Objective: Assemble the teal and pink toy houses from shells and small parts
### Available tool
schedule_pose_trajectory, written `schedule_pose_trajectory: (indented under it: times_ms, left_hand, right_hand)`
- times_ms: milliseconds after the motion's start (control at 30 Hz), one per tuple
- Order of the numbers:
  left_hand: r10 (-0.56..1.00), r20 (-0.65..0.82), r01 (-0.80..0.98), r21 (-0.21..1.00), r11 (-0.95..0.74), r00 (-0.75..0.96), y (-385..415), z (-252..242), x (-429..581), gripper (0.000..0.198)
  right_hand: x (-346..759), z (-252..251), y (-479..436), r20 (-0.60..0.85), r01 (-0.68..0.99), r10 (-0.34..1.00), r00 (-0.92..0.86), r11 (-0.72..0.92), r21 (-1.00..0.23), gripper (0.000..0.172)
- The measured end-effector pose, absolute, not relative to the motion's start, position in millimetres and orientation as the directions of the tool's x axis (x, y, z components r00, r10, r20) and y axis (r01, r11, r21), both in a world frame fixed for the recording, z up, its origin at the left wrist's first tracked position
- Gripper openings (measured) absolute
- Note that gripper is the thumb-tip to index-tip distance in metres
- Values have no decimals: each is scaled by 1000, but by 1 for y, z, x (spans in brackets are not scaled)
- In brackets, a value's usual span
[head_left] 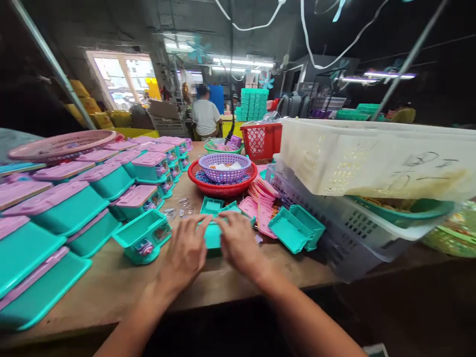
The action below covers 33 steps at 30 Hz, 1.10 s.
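My left hand (188, 245) and my right hand (240, 243) are both closed on a teal plastic box (213, 238) at the table's front. Their fingers curl over its far edge and hide much of it. Just left of my left hand stands an open teal box (143, 235) with a small car figure on its front. Beyond my fingertips are more teal box parts (211, 205) and small clear plastic pieces (183, 207). Pink lids (265, 208) lie in a loose pile to the right, near two nested teal boxes (295, 228).
Stacked teal boxes with pink lids (89, 183) fill the left side. Behind my hands, a purple basket (225, 161) rests in a red basket (197, 177). White crates (372, 158) are stacked high at right. A person (206, 114) sits farther back.
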<state>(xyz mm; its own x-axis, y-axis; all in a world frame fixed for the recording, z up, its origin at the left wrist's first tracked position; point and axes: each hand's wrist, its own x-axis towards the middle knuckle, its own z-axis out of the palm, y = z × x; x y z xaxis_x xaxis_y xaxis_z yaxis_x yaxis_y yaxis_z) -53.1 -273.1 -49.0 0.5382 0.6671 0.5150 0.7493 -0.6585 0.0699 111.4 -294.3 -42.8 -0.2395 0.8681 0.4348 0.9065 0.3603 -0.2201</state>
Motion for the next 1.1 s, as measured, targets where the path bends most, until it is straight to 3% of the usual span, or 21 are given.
schedule_pose_trajectory:
  times_ms: [100, 133, 267, 400, 500, 567, 633, 733, 800, 867, 967, 1100]
  left_hand:
    - [753, 365, 764, 152, -628, 547, -255, -48, -10, 56]
    - [767, 341, 770, 160, -617, 543, -249, -50, 2, 54]
    - [801, 298, 780, 216, -587, 520, -233, -58, 27, 44]
    - [779, 355, 702, 346, -623, 517, -227, -59, 17, 55]
    - [763, 448, 633, 435, -641, 465, -216, -50, 5, 71]
    - [763, 508, 570, 514, -641, 400, -206, -40, -1, 83]
    - [784, 520, 424, 660, -620, 338, -199, -26, -9, 92]
    - [848, 460, 264, 811, -522, 262, -194, -3, -34, 89]
    - [874, 438, 462, 743, -484, 211, -197, 10, -63, 85]
    - [887, 408, 779, 476, -408, 215, -202, 19, -100, 87]
    - [927, 310, 879, 353, -320, 213, -211, 17, -155, 88]
    - [964, 185, 923, 300, -242, 193, -216, -4, -197, 76]
  right_hand:
    - [150, -31, -259, 218, 994, 974, 64, -43, -98, 34]
    - [158, -30, -246, 188, 993, 977, 96, -82, -80, 33]
    - [170, -35, -212, 116, 998, 992, 48, -43, -44, 27]
    - [173, -28, -211, 208, 999, 978, 10, -3, -32, 33]
    - [165, -11, -211, 462, 944, 885, -59, 200, -261, 39]
    - [150, 1, -210, 595, 720, 800, -74, 456, -523, 41]
    - [130, 8, -207, 621, 360, 781, -66, 599, -715, 43]
    - [98, 10, -203, 585, -66, 808, -74, 581, -811, 46]
    - [82, 6, -198, 558, -164, 825, -89, 541, -825, 45]
    - [69, 0, -190, 531, -49, 836, -139, 530, -847, 41]
    - [48, -12, -174, 465, 241, 844, -267, 526, -816, 38]
    - [15, -28, -157, 354, 356, 820, -450, 528, -771, 34]
